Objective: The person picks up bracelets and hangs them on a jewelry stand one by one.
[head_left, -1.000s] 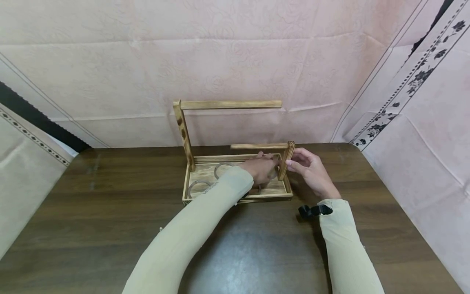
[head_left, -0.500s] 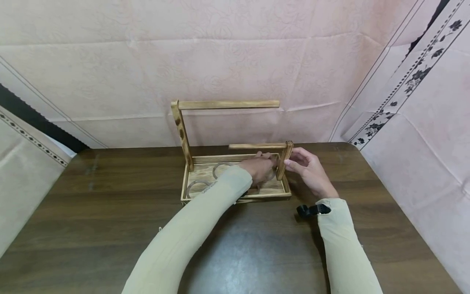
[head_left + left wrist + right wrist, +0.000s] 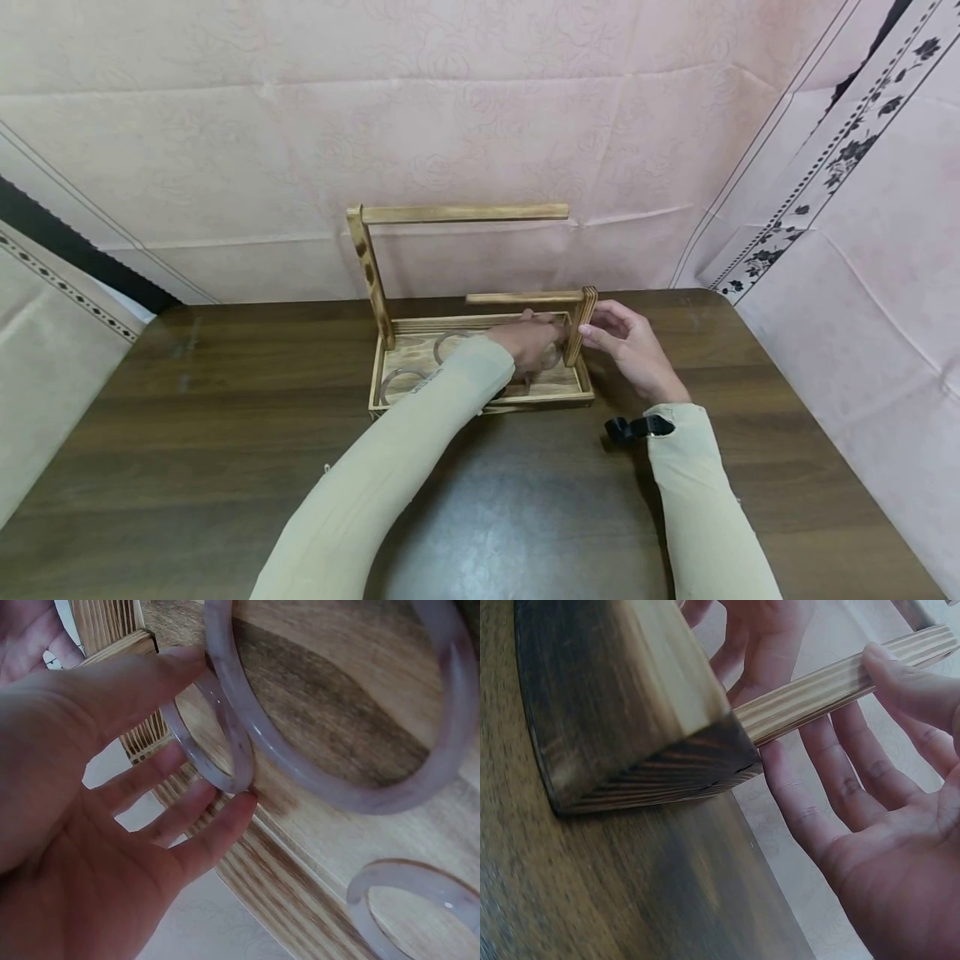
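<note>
In the head view, a wooden display stand has a shallow tray (image 3: 540,402), a tall left post (image 3: 367,271) and a shorter right post (image 3: 581,327), each post bearing a bar. My left hand (image 3: 527,344) reaches into the tray's right end. In the left wrist view its thumb and fingers pinch a pale translucent bangle (image 3: 241,754) beside the right post's base. A larger-looking bangle (image 3: 367,799) is close by, and another bangle (image 3: 405,876) rests in the tray. My right hand (image 3: 633,350) holds the right post from outside, thumb on one face, fingers behind.
The upper bar (image 3: 465,213) runs rightward from the tall post; the lower bar (image 3: 525,297) runs leftward from the short one. Two bangles show left of my left wrist. The stand sits near the far edge of the brown table (image 3: 262,467), before a pink cloth (image 3: 300,167).
The head view has shifted slightly. Both hands and the stand hold the same places relative to each other.
</note>
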`<state>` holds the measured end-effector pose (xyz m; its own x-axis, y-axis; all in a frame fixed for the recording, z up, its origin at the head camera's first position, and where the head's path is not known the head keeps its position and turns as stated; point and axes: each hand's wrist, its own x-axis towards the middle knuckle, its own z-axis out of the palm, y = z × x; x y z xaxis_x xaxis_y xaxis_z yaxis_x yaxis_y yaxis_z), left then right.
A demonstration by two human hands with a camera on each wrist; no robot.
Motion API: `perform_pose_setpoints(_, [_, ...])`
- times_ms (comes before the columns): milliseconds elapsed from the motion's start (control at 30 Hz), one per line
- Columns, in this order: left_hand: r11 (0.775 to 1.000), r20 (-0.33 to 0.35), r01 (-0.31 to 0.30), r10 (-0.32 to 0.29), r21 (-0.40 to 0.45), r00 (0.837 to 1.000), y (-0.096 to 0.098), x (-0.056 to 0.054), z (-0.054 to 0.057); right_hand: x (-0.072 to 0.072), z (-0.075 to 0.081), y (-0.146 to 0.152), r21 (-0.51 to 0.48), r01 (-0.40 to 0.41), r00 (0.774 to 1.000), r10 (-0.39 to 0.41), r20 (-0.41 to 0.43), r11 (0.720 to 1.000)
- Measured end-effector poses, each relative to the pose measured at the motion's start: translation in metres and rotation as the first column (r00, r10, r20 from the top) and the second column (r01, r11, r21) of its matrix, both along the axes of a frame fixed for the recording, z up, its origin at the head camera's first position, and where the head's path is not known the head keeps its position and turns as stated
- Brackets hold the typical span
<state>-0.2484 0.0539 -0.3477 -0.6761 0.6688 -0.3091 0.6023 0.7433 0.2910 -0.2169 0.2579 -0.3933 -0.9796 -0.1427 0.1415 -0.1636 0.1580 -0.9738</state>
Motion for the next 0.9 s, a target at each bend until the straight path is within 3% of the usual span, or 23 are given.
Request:
perform_pose_setpoints(167, [1.000,-0.017,0.008,-0.009,-0.018,1.000,0.000,0.001,0.000,0.000,-0.001,0.000,0.018,0.005,1.000,-0.006,0.010,1.000])
perform_pose_setpoints(400, [0.999,-0.016,0.039,-0.038,0.031,0.999,-0.004,0.000,-0.006,0.000,-0.001,-0.003,0.014,-0.003,1.000,0.003,0.013,1.000])
perform_pose_setpoints(900, [0.998,-0.121,0.035,-0.028,0.060,0.992,-0.012,0.001,-0.007,0.001,0.000,0.001,0.027,0.007,1.000,-0.007,-0.003,1.000])
